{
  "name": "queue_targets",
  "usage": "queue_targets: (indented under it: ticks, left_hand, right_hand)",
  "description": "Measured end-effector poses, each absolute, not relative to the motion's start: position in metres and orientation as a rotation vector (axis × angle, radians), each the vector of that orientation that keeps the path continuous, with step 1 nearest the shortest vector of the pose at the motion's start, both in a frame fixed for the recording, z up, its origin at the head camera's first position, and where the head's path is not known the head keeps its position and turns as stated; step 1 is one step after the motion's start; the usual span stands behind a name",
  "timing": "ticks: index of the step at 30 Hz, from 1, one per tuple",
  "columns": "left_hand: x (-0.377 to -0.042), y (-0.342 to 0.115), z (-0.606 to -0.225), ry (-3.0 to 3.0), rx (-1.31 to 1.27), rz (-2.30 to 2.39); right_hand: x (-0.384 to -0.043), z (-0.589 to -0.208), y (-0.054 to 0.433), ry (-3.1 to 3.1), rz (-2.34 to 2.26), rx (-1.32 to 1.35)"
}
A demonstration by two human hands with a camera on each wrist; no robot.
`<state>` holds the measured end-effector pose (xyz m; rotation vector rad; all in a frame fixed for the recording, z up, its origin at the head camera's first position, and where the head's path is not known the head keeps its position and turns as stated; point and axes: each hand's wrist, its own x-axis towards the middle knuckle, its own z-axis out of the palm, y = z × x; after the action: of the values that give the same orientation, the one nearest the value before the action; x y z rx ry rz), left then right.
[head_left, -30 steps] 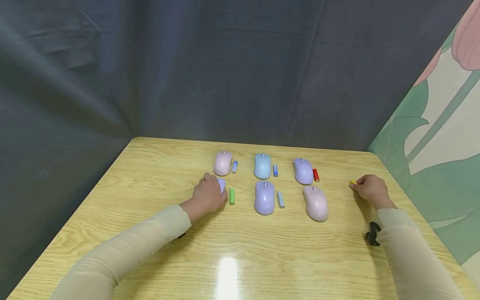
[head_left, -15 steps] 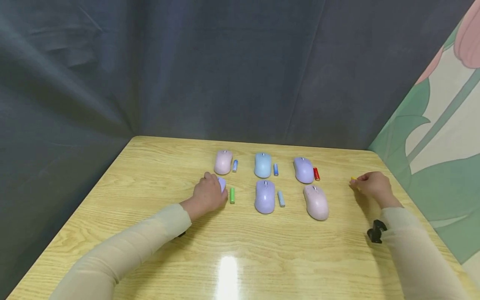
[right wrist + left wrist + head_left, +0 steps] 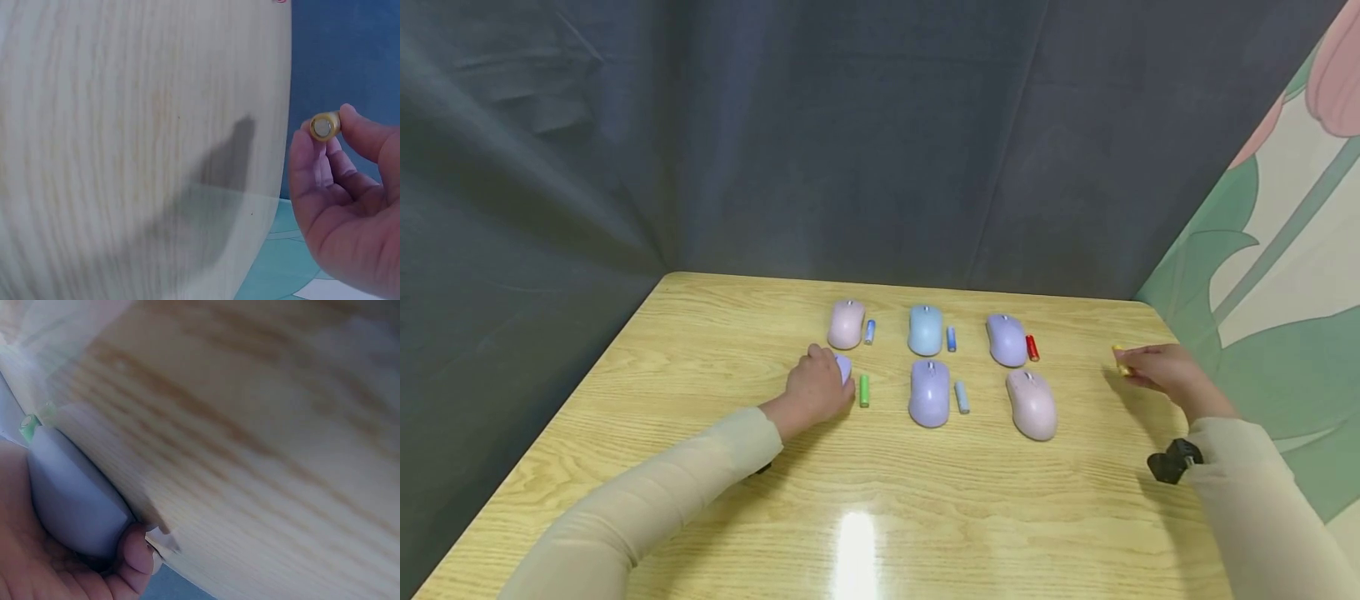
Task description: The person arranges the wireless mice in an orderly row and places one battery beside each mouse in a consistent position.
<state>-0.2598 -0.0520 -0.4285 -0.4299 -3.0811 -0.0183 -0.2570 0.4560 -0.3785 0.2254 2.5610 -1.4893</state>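
My left hand grips a purple computer mouse resting on the table at the left of the front row; in the left wrist view the fingers curl round the mouse. Just right of it lies a green battery. Far to the right, my right hand pinches a yellow battery between thumb and fingertips. The right wrist view shows the flat round end of that battery, held above the tabletop, with a shadow cast below. Most of the left mouse is hidden by the hand in the head view.
Behind stand a pink mouse, a blue mouse and a purple mouse, with blue batteries and a red battery beside them. In front are another purple mouse, a pale blue battery and a pink mouse.
My right hand has shifted to the right with the yellow battery, turning it so more of it shows. The left hand stays on its mouse.
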Motion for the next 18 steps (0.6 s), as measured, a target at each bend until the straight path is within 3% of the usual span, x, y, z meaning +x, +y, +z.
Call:
queue_targets:
  ticks: [18]
  left_hand:
    - [-0.258,-0.051,-0.427,-3.099,-0.403,-0.060]
  right_hand:
    - [-0.244,-0.363,0.454,2.155,-1.789,0.150]
